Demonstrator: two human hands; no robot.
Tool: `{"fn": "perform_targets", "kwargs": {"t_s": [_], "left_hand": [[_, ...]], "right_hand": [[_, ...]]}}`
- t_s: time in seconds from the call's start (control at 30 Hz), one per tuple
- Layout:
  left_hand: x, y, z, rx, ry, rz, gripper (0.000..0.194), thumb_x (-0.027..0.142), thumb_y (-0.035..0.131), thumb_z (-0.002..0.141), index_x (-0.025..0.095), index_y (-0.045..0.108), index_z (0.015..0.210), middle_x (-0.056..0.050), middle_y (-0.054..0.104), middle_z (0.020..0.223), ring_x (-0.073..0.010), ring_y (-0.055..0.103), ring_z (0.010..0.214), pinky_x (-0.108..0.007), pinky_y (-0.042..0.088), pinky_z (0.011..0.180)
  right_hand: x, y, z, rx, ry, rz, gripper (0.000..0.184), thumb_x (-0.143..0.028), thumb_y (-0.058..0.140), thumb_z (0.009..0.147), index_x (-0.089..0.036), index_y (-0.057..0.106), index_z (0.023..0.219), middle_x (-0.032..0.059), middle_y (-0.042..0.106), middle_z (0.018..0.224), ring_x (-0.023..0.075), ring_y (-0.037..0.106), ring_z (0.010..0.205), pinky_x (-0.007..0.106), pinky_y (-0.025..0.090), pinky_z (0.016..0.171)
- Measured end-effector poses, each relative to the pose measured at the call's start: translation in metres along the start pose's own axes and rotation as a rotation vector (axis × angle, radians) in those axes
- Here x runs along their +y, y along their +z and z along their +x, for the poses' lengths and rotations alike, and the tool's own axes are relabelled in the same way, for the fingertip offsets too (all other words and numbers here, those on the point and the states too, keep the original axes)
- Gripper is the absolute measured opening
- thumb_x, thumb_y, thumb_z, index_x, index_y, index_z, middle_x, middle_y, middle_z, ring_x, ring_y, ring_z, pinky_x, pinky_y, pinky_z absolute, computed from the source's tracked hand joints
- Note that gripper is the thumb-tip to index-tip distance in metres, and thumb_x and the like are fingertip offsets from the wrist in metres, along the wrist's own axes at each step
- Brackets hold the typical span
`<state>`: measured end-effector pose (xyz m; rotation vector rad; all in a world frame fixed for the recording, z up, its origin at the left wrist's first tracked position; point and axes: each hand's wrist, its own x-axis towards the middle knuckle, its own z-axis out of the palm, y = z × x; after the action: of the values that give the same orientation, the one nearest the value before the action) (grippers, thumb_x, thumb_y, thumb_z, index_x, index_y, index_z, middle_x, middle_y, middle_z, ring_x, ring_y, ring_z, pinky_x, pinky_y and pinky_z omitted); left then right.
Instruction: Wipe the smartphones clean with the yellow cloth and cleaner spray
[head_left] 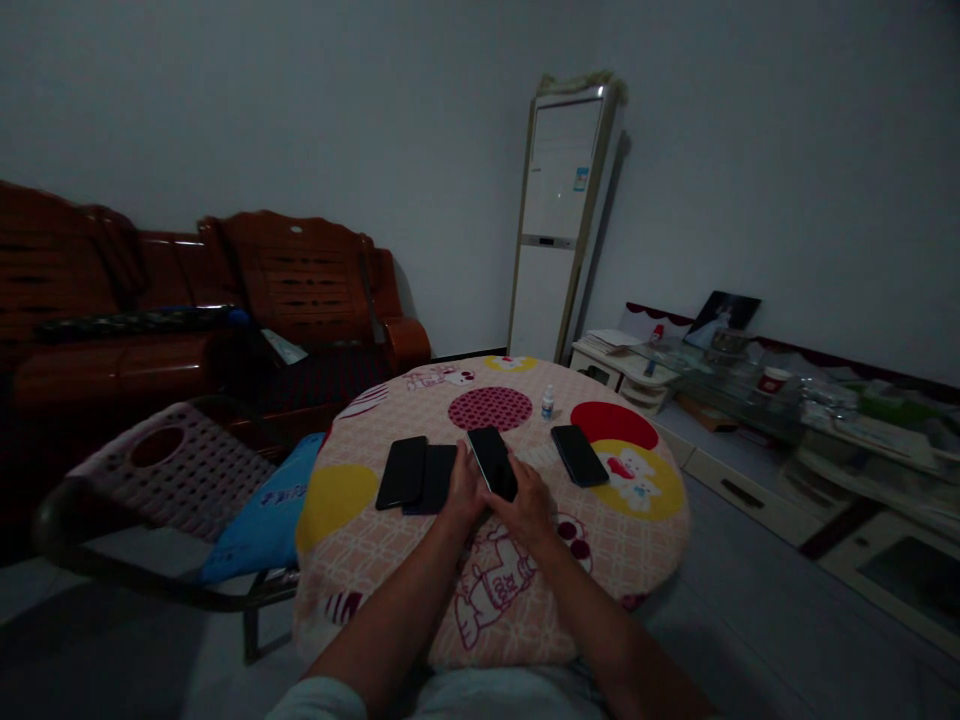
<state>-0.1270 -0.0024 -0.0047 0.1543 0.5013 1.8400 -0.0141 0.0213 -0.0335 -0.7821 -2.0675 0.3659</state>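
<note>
Between my two hands is a dark-screened smartphone (493, 460), tilted, its screen facing up. My left hand (466, 484) grips its left edge, and my right hand (527, 502) closes on its right edge and lower corner. Just left of my left hand, a black phone (403, 472) lies partly over a dark flat rectangular thing (439, 478) on the tablecloth. Another black phone (579, 455) rests to the right of my right hand. Beyond it stands a small white bottle (547, 403) with a blue label.
A patterned cloth covers the round table (420, 560). At left are a woven chair (176, 470) with a blue cushion (274, 515) and a wooden sofa (300, 290). A tall air conditioner (555, 220) stands behind; a cluttered cabinet (750, 480) runs along the right.
</note>
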Motion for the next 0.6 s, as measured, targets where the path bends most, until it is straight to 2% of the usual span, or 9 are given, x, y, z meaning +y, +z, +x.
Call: {"fn": "perform_targets", "kwargs": {"t_s": [0.17,0.3,0.43,0.6], "left_hand": [[-0.005,0.011,-0.009,-0.089,-0.048,0.043,0.049,0.051,0.038,0.093,0.012,0.065,0.106,-0.012,0.07,0.09,-0.0247,0.066,0.095,-0.04,0.049,0.091],[-0.009,0.013,-0.007,-0.122,-0.068,0.089,0.045,0.046,0.04,0.094,0.013,0.065,0.11,-0.013,0.069,0.099,-0.0239,0.064,0.099,-0.035,0.051,0.088],[-0.008,0.005,0.0,-0.079,-0.027,0.165,0.036,0.038,0.044,0.094,0.017,0.064,0.115,-0.013,0.063,0.114,-0.0201,0.062,0.103,-0.03,0.05,0.088],[-0.007,-0.003,0.006,-0.059,0.06,0.261,0.025,0.029,0.05,0.091,0.015,0.067,0.103,-0.015,0.061,0.115,-0.0213,0.062,0.103,-0.032,0.049,0.091]], "right_hand": [[0.007,-0.001,0.002,0.07,0.088,0.088,0.064,-0.031,0.07,0.069,-0.015,0.053,0.129,0.0134,0.065,0.114,0.0265,0.062,0.104,0.038,0.051,0.088],[0.012,-0.011,0.006,0.182,0.087,0.093,0.058,-0.027,0.065,0.069,-0.016,0.055,0.125,0.0124,0.065,0.111,0.0257,0.061,0.103,0.038,0.048,0.09],[0.033,-0.029,0.014,0.274,0.112,-0.071,0.059,-0.027,0.064,0.069,-0.01,0.055,0.125,0.0165,0.061,0.114,0.0282,0.055,0.106,0.041,0.044,0.093],[0.069,-0.053,0.027,0.339,0.215,-0.314,0.055,-0.028,0.063,0.072,-0.011,0.055,0.124,0.0174,0.058,0.113,0.0308,0.052,0.104,0.043,0.04,0.091]]}}
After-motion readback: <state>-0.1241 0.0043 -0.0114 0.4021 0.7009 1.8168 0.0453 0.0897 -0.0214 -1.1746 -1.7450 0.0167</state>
